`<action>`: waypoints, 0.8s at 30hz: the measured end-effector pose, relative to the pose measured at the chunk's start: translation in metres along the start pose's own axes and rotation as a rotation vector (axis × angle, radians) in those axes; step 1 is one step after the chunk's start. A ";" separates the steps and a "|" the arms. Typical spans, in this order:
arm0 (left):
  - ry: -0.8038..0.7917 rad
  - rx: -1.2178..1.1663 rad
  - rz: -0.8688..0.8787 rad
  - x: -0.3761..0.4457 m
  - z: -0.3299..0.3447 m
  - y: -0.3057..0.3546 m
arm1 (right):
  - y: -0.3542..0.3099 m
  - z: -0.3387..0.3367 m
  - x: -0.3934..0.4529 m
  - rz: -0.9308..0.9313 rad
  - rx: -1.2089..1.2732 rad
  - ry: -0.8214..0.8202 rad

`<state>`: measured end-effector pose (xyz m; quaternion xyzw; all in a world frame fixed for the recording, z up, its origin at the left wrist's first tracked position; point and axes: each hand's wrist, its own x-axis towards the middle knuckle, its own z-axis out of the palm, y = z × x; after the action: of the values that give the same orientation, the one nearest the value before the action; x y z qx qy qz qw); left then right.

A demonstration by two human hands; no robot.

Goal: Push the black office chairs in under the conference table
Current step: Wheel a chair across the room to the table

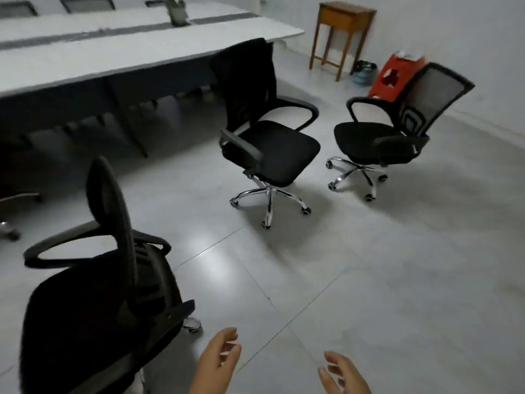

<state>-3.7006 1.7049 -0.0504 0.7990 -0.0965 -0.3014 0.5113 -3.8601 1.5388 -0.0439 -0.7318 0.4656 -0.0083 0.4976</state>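
Three black office chairs standing out on the grey tiled floor (pixel 369 280), none pushed under the worktop (pixel 113 49).

Nearest chair (pixel 93 294) sitting at the lower left, just beside the left hand, backrest rising edge-on, armrest looping toward the worktop's near edge.

Middle chair (pixel 267 149) standing near the worktop's right end, backrest almost touching the worktop's near edge, seat facing away from it, chrome base showing on the floor.

Far chair (pixel 392 137) standing to the right of the middle one, well apart from the worktop, mesh backrest leaning toward the wall.

Left hand (pixel 218 359) hovering low over the floor, fingers loosely curled and spread, holding nothing, not touching the nearest chair.

Right hand (pixel 341 373) hovering beside it at the bottom edge, likewise spread and gripping nothing.

More chair backs (pixel 85 4) showing along the worktop's far edge. Grey runner (pixel 85 38) lying lengthwise down the worktop. Wooden side table (pixel 341 29) standing against the far wall, red box (pixel 397 72) sitting on the floor beside it.
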 end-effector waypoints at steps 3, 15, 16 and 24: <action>0.216 -0.057 -0.075 0.014 -0.015 0.006 | -0.045 -0.006 0.062 -0.171 -0.116 -0.223; 0.589 -0.063 -0.016 0.107 -0.106 0.055 | -0.228 0.114 0.204 -0.566 -0.310 -0.593; 0.567 0.002 0.054 0.116 -0.113 0.066 | -0.243 0.125 0.210 -0.628 -0.348 -0.628; 1.070 0.221 0.064 0.171 -0.161 0.117 | -0.381 0.213 0.273 -1.175 -0.504 -0.797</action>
<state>-3.4522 1.6943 0.0338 0.8863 0.1216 0.1748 0.4112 -3.3484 1.5312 0.0059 -0.8991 -0.2288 0.1000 0.3595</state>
